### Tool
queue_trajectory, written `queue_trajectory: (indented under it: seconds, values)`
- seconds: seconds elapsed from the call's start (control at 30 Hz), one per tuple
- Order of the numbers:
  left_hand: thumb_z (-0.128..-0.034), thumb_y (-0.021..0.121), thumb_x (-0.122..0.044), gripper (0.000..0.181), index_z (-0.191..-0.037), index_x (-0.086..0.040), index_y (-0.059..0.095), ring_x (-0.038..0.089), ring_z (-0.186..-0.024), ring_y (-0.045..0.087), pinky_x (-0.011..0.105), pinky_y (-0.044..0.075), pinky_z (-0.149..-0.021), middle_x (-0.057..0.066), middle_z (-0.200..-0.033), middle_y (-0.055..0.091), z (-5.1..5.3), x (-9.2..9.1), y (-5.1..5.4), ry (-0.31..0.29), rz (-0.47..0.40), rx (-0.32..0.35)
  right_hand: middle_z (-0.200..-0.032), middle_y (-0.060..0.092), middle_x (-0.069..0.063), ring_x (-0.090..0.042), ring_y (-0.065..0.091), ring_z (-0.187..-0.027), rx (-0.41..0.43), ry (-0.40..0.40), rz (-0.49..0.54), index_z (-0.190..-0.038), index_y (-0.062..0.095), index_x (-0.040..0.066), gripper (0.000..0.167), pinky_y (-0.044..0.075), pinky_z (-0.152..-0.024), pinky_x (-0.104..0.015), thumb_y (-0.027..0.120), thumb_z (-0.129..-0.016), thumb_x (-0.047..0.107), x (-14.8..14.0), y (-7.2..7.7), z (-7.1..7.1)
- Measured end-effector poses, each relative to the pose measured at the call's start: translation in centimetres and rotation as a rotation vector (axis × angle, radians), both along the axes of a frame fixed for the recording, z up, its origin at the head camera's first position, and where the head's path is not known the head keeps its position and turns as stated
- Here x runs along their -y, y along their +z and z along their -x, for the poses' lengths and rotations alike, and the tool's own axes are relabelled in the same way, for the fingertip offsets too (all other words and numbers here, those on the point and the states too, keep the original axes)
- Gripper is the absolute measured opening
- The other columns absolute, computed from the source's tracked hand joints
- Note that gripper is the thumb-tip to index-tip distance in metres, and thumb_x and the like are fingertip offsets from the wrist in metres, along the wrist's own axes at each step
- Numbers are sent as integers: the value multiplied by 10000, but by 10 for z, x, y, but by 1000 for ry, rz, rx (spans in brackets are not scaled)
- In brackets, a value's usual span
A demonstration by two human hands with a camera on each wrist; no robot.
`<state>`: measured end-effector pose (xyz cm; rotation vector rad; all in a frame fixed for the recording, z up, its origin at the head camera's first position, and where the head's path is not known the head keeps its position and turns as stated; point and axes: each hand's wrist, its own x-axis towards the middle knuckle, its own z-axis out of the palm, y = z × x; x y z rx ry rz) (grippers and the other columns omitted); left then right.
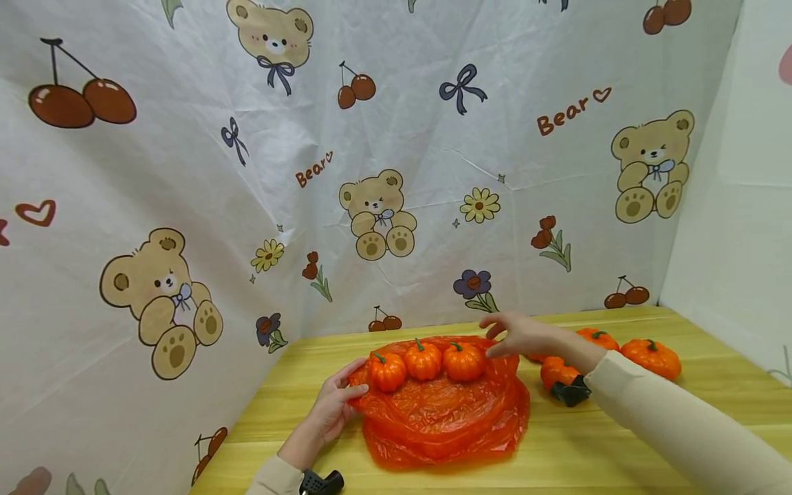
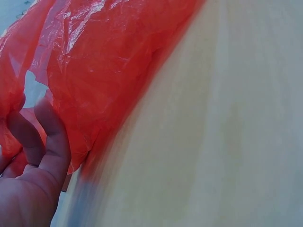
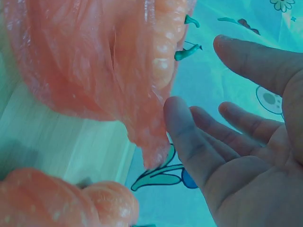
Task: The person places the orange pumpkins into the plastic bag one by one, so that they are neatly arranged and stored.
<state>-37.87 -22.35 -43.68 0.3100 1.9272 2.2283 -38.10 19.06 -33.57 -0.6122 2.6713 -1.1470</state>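
Note:
A red-orange plastic bag lies on the table with three small orange pumpkins in a row at its far side. My left hand grips the bag's left edge; in the left wrist view the fingers of that hand curl at the red film. My right hand is at the bag's upper right, beside the rightmost pumpkin. In the right wrist view this hand has its fingers spread beside the bag, holding nothing; whether a fingertip touches the film is unclear.
Several more pumpkins lie on the table to the right: a large one, one behind my right wrist and one beside a black object. A printed cloth hangs behind the table.

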Motion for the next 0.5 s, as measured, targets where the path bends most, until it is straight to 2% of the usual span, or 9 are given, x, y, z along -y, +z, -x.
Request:
queue_trajectory:
  seconds: [0.1,0.27,0.5]
  values:
    - [-963,627,-3,700,-1601,-64,345,229,-1232,612,373,609,-947,220,-1640,281,0,0,0,2,-4,3,-1400,584,-274,-396,624,-1215,-10,22,-6,-1449,514,36,642,603,-943,-526,796,-891,181,-7,3,-7]
    - [-962,628,-3,705,-1602,-51,335,217,-1223,617,354,612,-939,230,-1642,270,-1,-1,1,0,-11,-6,-1424,549,-308,-447,632,-1228,0,75,49,-1473,485,10,652,613,-939,-519,779,-911,163,-19,6,-16]
    - [-967,620,-9,708,-1607,-47,319,222,-1241,610,356,605,-953,237,-1655,249,-2,0,1,-10,-5,-8,-1411,582,-236,-404,628,-1225,-26,51,82,-1480,490,53,637,635,-895,-455,768,-925,191,-39,9,-29]
